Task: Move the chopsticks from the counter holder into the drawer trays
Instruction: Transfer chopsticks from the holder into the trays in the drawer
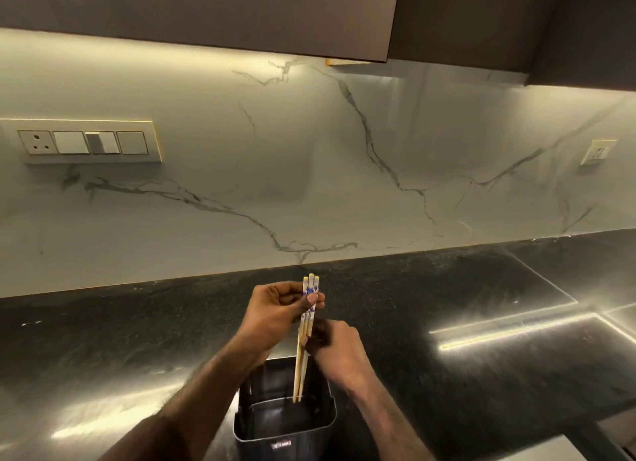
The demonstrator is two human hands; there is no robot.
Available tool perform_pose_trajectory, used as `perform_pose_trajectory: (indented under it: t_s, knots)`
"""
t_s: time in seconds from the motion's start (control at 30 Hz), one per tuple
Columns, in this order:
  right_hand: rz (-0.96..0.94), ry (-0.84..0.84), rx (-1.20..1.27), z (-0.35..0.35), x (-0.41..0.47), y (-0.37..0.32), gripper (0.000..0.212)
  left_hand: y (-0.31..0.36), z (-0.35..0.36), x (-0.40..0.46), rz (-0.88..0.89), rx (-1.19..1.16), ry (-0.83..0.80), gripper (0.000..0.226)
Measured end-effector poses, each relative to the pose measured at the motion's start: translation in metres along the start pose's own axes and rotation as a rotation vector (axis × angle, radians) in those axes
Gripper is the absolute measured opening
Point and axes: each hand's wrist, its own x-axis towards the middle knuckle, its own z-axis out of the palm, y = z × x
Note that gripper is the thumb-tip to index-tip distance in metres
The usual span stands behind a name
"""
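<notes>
A dark metal holder (pixel 285 422) stands on the black counter at the bottom centre. A bundle of pale wooden chopsticks (pixel 303 350) with blue-patterned white tops rises nearly upright, its tips just inside the holder's mouth. My left hand (pixel 275 316) pinches the bundle near its top. My right hand (pixel 335 350) sits lower, to the right of the sticks, with its fingers curled against their middle. The holder's inside looks dark, and I cannot tell if more sticks are in it. No drawer is in view.
The glossy black counter (pixel 137 357) runs left and right, with a cooktop or inset panel (pixel 516 323) at the right. A marble backsplash (pixel 309 168) carries a switch plate (pixel 82 142) at left and a socket (pixel 597 152) at right. Dark cabinets (pixel 241 13) hang overhead.
</notes>
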Motion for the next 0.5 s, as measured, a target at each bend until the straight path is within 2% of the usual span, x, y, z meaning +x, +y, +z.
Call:
perform_pose_trajectory:
  t_s: [0.2, 0.33, 0.5]
  knots:
    - [-0.04, -0.069, 0.077, 0.008, -0.029, -0.01, 0.015, 0.061, 0.002, -0.024, 0.19, 0.014, 0.027, 0.019]
    - [0.046, -0.162, 0.351, 0.004, -0.056, -0.016, 0.014, 0.092, 0.007, -0.045, 0.284, -0.029, 0.055, 0.036]
    - [0.136, -0.2, 0.484, -0.012, -0.093, -0.015, 0.021, 0.105, 0.023, -0.064, 0.306, -0.025, 0.042, 0.055]
